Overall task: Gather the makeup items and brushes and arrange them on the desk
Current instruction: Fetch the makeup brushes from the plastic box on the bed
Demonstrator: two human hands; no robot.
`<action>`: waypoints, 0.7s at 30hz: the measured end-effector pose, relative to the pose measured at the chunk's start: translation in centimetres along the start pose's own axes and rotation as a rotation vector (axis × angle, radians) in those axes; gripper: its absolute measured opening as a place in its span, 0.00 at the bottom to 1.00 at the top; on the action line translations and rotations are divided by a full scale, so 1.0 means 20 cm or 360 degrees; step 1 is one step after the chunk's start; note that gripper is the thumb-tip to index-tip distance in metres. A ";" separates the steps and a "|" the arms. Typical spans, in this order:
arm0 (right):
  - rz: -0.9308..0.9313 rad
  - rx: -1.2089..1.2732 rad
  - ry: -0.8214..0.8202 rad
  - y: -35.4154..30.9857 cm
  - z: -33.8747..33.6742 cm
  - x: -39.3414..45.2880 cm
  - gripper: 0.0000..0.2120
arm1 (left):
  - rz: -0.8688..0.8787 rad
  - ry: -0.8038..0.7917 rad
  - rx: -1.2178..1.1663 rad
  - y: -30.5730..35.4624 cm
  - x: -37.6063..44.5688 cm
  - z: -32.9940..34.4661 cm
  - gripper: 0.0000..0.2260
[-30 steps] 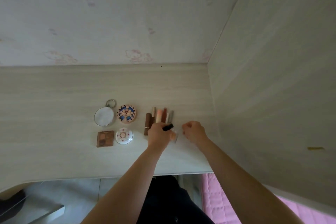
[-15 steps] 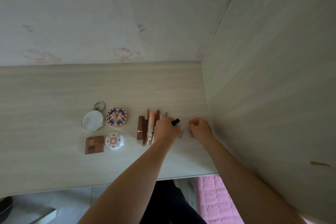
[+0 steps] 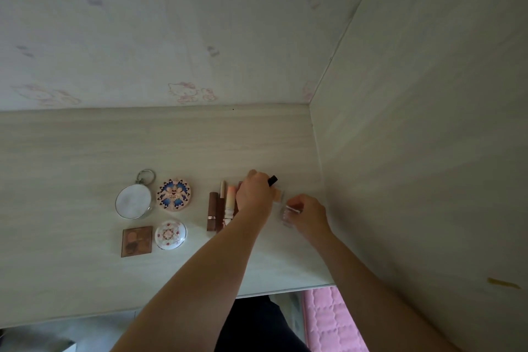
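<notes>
On the pale wooden desk point(image 3: 85, 151) lie a row of lipstick tubes point(image 3: 221, 208), a round mirror with a key ring point(image 3: 133, 200), a blue patterned compact point(image 3: 173, 194), a white round compact point(image 3: 171, 234) and a brown square palette point(image 3: 136, 240). My left hand point(image 3: 254, 196) grips a thin item with a black tip point(image 3: 273, 180) over the right end of the tube row. My right hand point(image 3: 307, 214) pinches a small clear tube with a silver band point(image 3: 288, 213) just right of the row. A peach tube point(image 3: 278, 194) lies between my hands.
A wall with faint cartoon prints point(image 3: 185, 91) rises behind the desk. A wooden side panel point(image 3: 414, 151) closes off the right. The desk's front edge point(image 3: 285, 290) runs below my arms, with a pink quilted mat point(image 3: 328, 320) under it.
My left hand has moved away from me and a little right with the black-tipped item. My right hand now holds the clear tube, closer to the side panel than before.
</notes>
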State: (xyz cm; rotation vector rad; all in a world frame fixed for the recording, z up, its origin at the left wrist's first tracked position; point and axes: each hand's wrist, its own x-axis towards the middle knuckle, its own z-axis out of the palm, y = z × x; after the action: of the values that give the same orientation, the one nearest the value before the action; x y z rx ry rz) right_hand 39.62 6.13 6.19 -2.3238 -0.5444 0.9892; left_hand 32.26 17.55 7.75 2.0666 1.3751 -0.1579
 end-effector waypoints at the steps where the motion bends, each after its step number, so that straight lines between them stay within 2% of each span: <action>1: -0.0013 -0.0010 0.0009 0.00 0.00 0.00 0.09 | 0.0021 0.0019 0.0035 -0.01 0.00 0.00 0.05; 4: -0.0113 -0.0075 0.0009 -0.01 0.01 0.00 0.10 | 0.0080 0.0087 0.0094 -0.03 -0.03 0.00 0.04; 8: -0.0139 -0.0222 -0.0079 0.00 0.01 -0.01 0.12 | 0.0158 0.0205 0.0103 -0.09 -0.12 0.00 0.09; 14: -0.0221 -0.0239 -0.0041 0.03 0.04 -0.04 0.10 | 0.0158 -0.0020 0.0103 -0.14 -0.25 0.08 0.10; 21: -0.0291 -0.0170 0.0058 0.06 0.08 -0.07 0.10 | 0.0267 0.0014 0.0249 -0.15 -0.27 0.13 0.11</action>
State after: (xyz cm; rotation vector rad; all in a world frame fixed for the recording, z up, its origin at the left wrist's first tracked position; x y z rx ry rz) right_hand 37.76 4.94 5.22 -2.3304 -0.7966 0.8489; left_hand 27.96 12.61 6.81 2.3040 1.2207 -0.1905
